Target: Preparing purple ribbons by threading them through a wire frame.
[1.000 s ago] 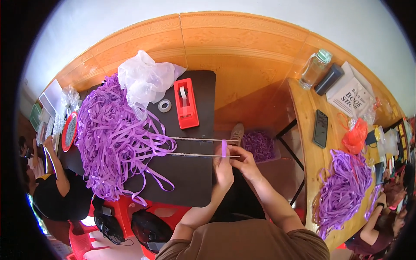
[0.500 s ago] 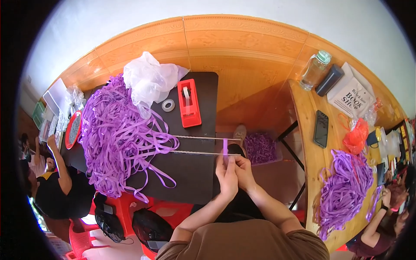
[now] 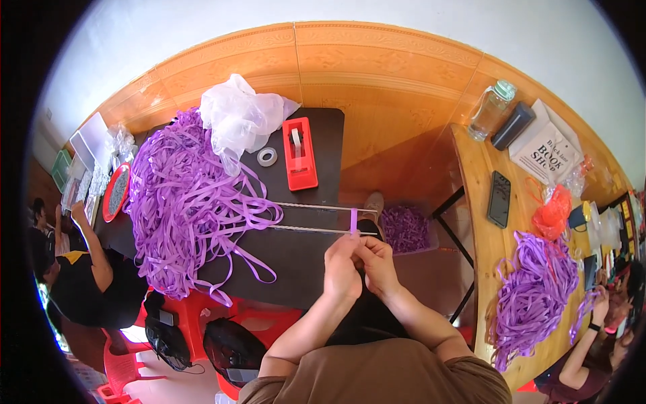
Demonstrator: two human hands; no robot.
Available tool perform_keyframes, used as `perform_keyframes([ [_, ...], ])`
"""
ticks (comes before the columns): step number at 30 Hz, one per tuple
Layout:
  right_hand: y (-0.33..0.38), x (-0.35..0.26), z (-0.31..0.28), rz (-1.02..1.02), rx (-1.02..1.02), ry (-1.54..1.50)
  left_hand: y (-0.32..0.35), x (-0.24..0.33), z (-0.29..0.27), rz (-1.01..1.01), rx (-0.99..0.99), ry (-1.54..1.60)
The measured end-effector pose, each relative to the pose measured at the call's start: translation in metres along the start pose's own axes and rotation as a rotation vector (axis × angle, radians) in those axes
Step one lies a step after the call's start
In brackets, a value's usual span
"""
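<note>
Two thin parallel rods (image 3: 309,206) jut out from under the big heap of purple ribbon (image 3: 182,209) past the edge of the black table. Near their free ends a short strip of purple ribbon (image 3: 354,221) spans both rods. Just below the nearer rod, my left hand (image 3: 343,269) pinches the strip's lower end between closed fingers. My right hand (image 3: 378,266) is close against it, fingertips pressed together; whatever those fingers hold is too small and covered to make out.
On the black table (image 3: 296,269) are a red tape dispenser (image 3: 301,155), a tape roll (image 3: 267,157) and a white plastic bag (image 3: 239,118). A bin of purple scraps (image 3: 407,229) stands below. The wooden table (image 3: 481,269) at right holds a phone (image 3: 498,199), a bottle (image 3: 491,111) and more ribbon (image 3: 535,303). People sit at both sides.
Both hands have shifted slightly, now just below the nearer rod instead of overlapping its end. The whole view has moved a little; the ribbon strip still spans the rods.
</note>
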State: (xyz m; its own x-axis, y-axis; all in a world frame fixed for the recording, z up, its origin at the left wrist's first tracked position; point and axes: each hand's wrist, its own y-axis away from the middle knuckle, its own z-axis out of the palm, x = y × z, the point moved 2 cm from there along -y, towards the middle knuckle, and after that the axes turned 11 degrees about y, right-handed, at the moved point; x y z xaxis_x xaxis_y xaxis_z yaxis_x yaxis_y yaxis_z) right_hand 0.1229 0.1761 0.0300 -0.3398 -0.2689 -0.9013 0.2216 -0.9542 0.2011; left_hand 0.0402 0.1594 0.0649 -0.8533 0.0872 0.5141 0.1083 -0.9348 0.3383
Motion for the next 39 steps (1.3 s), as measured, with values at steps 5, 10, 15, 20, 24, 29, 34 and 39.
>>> perform_keyframes([
  [5, 0.013, -0.018, -0.008, -0.053, 0.052, 0.15, -0.004, 0.022, -0.002, -0.31, -0.071, 0.101],
  [10, 0.008, -0.045, -0.038, -0.218, 0.244, 0.227, 0.001, 0.034, 0.004, -0.394, -0.009, 0.14],
  [15, -0.032, -0.09, -0.011, -0.267, 0.012, 0.438, 0.0, 0.034, -0.003, -0.45, -0.064, 0.197],
  [20, -0.114, -0.101, 0.048, -0.398, -0.138, 0.594, 0.0, 0.033, -0.006, -0.459, -0.1, 0.199],
  [24, -0.151, -0.094, 0.087, -0.47, -0.118, 0.784, -0.004, 0.033, -0.011, -0.498, -0.112, 0.201],
  [29, -0.157, -0.079, 0.107, -0.142, -0.059, 0.555, -0.003, 0.034, -0.007, -0.499, -0.104, 0.222],
  [34, -0.169, -0.069, 0.107, -0.348, 0.038, 0.598, -0.002, 0.032, -0.009, -0.484, -0.084, 0.235],
  [39, -0.14, -0.069, 0.105, -0.285, -0.001, 0.495, -0.001, 0.033, -0.006, -0.453, -0.093, 0.258],
])
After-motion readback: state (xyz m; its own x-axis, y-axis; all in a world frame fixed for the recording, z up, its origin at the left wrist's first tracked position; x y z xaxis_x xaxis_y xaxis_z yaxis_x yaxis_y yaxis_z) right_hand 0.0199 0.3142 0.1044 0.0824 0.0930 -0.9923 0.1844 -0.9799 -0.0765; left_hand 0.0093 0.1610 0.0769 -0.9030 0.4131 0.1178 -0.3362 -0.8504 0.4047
